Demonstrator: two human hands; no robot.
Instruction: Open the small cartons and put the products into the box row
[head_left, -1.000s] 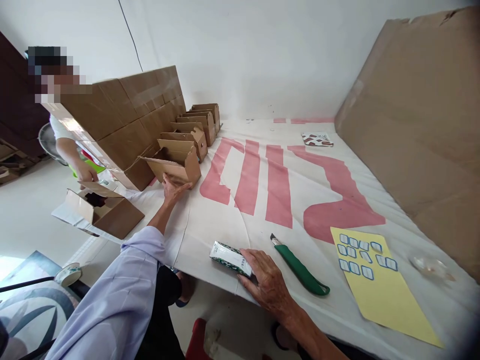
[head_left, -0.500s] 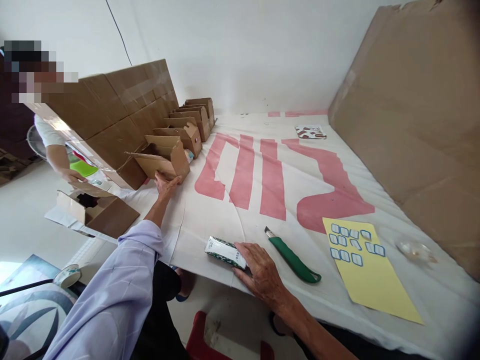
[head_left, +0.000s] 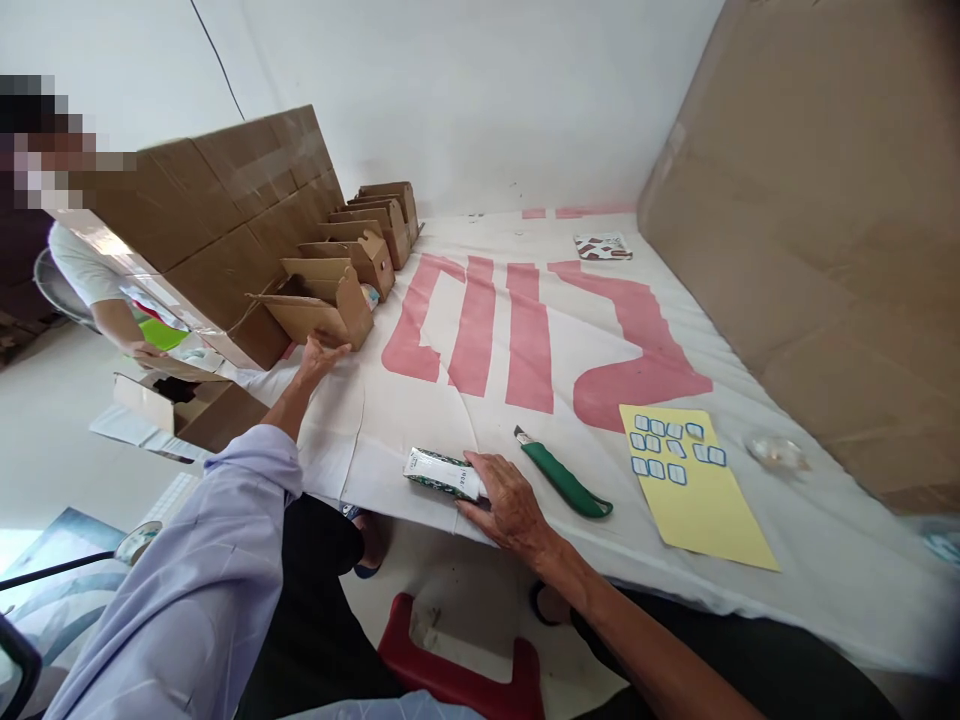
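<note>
My left hand lies against the near side of an open cardboard box, fingers partly hidden and thumb stretched to the right. That box has its flaps raised and is the nearest of a row. At the table's front edge, my right hand is closed round the right end of a small white carton with green patterned sides. The carton lies flat on the cloth. Just right of this hand rests a green utility knife, its blade end pointing away.
Several open boxes line up behind, beside a stack of large cartons. A co-worker's hand is at another open box. A yellow sticker sheet and a patterned packet lie rightward. A red stool stands below.
The view has shifted right and down. The nearest box has slid slightly left with my left hand against it, uncovering a small bluish thing behind. My right hand stays on the carton.
</note>
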